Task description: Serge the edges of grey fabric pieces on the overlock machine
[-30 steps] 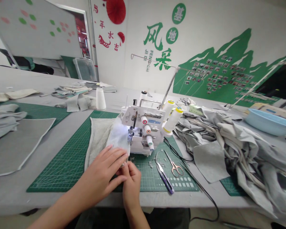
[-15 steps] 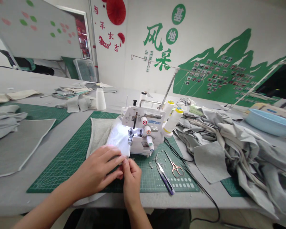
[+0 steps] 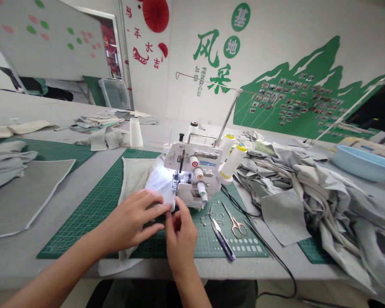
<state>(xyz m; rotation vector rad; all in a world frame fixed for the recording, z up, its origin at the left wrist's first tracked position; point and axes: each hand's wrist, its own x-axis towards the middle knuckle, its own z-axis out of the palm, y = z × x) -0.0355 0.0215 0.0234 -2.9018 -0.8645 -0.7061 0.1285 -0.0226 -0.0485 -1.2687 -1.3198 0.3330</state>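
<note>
Just ahead of both hands, pale cloth (image 3: 160,182) runs lengthwise away to the sewing machine (image 3: 194,171); right hand (image 3: 182,233) nearer its edge, thumb and finger nearly closed on it. Left hand (image 3: 133,218) half open, fingertips on cloth, grip unclear.

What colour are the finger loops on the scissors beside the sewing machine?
The scissors' finger loops look copper or rose-gold, best seen in the head view.

Sewing machine (image 3: 188,155) on mat (image 3: 93,214), cloth (image 3: 133,176) left, scissors (image 3: 234,220) right
</note>
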